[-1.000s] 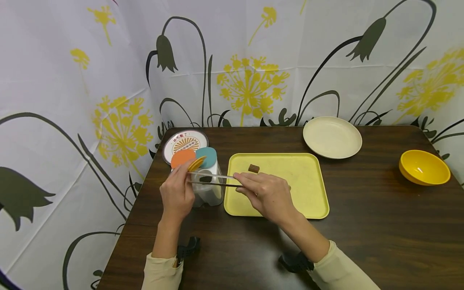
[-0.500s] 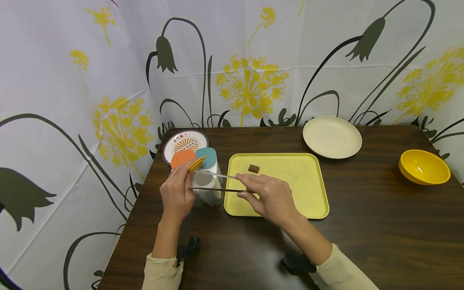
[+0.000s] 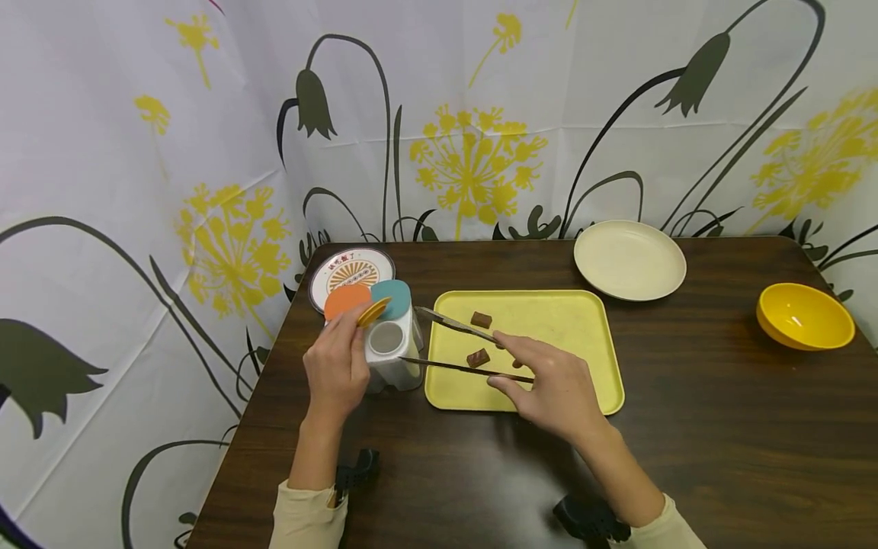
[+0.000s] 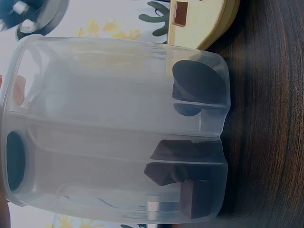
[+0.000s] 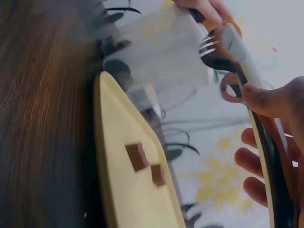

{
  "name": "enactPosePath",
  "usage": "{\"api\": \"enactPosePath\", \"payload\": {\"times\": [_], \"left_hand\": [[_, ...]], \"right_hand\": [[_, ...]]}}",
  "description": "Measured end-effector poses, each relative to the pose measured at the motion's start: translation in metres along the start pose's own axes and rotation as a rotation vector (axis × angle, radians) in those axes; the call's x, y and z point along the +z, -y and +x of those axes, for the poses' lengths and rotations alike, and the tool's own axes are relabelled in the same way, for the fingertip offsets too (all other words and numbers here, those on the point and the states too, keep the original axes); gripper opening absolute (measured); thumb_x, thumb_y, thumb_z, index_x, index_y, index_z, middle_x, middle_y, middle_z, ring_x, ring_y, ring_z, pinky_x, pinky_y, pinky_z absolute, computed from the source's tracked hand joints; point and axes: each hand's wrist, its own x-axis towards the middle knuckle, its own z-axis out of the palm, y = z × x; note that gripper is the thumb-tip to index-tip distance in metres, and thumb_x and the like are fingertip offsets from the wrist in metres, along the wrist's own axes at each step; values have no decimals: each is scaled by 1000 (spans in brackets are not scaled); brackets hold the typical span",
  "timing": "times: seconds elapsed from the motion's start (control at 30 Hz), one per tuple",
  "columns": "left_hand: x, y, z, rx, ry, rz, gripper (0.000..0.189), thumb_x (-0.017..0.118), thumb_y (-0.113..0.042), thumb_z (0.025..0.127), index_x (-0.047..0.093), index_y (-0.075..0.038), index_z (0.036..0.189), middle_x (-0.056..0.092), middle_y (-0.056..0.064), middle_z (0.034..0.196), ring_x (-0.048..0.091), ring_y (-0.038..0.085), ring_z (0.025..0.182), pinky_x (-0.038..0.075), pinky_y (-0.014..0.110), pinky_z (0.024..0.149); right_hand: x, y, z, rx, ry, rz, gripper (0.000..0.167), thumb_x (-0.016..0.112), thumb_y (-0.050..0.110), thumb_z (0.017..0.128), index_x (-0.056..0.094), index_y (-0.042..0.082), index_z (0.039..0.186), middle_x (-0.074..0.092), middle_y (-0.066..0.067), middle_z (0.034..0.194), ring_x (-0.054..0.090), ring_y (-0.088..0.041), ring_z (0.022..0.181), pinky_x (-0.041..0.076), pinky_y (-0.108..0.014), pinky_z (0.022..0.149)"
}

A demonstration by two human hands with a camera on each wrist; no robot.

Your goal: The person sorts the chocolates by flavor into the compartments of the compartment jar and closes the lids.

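Note:
My left hand point(image 3: 336, 354) pinches a raised yellow lid point(image 3: 373, 312) on a translucent container point(image 3: 394, 371), whose round opening is uncovered. An orange lid point(image 3: 346, 300) and a teal lid point(image 3: 392, 296) cover other compartments. Dark brown blocks point(image 4: 194, 199) and a dark rounded piece point(image 4: 197, 83) lie in the container's bottom in the left wrist view. My right hand point(image 3: 555, 389) holds metal tongs point(image 3: 466, 370) spread apart, with nothing between their arms; one tip is forked. Chocolate-like brown cubes point(image 3: 482, 319) lie on the yellow tray point(image 3: 583, 335), one partly hidden by the tongs.
Behind the container is a patterned white plate point(image 3: 322, 282). A cream plate point(image 3: 629, 259) lies at the back right, and a yellow bowl point(image 3: 804, 316) stands at the far right of the dark wooden table point(image 3: 720, 427). A flowered cloth point(image 3: 514, 168) hangs behind.
The dark piece seen between the tongs over the opening is gone from there. The tongs have spread wider and moved right with my right hand. My left hand stays at the lid.

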Motion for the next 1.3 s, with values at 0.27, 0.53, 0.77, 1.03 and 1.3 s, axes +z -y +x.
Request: {"api": "enactPosePath", "payload": {"times": [0.27, 0.53, 0.77, 1.03, 1.3], "left_hand": [[0, -1, 0, 1, -1, 2, 33, 48, -17, 95, 67, -9, 121, 72, 10, 103, 67, 29, 93, 51, 51, 62], [0, -1, 1, 12, -3, 0, 33, 47, -17, 95, 66, -10, 121, 73, 8, 103, 67, 28, 91, 51, 50, 61], [1, 0, 0, 1, 2, -2, 34, 47, -18, 95, 67, -10, 121, 72, 9, 104, 68, 28, 94, 51, 51, 62], [-1, -1, 0, -3, 9, 7, 34, 46, -18, 95, 66, -10, 122, 72, 9, 105, 67, 29, 96, 51, 52, 61], [-1, -1, -1, -1, 13, 7, 35, 46, -18, 95, 66, -11, 123, 72, 9, 105, 67, 29, 94, 50, 50, 59]], "right_hand": [[-16, -33, -25, 213, -6, -46, 57, 85, 35, 74, 68, 22, 127, 72, 4, 105, 63, -14, 69, 41, -30, 50], [-42, -67, -55, 471, -35, -128, 57, 81, 35, 80, 64, 20, 132, 73, -9, 102, 67, -30, 82, 45, -52, 59], [-68, -93, -79, 753, -47, -96, 65, 78, 37, 82, 58, 9, 138, 58, -28, 128, 52, -52, 115, 40, -63, 90], [-89, -119, -106, 965, -53, -144, 69, 74, 41, 84, 53, 8, 141, 54, -32, 130, 49, -57, 112, 37, -63, 91], [-102, -131, -116, 1083, -74, -146, 71, 71, 44, 86, 49, 9, 144, 49, -34, 133, 44, -60, 114, 36, -65, 92]]}}
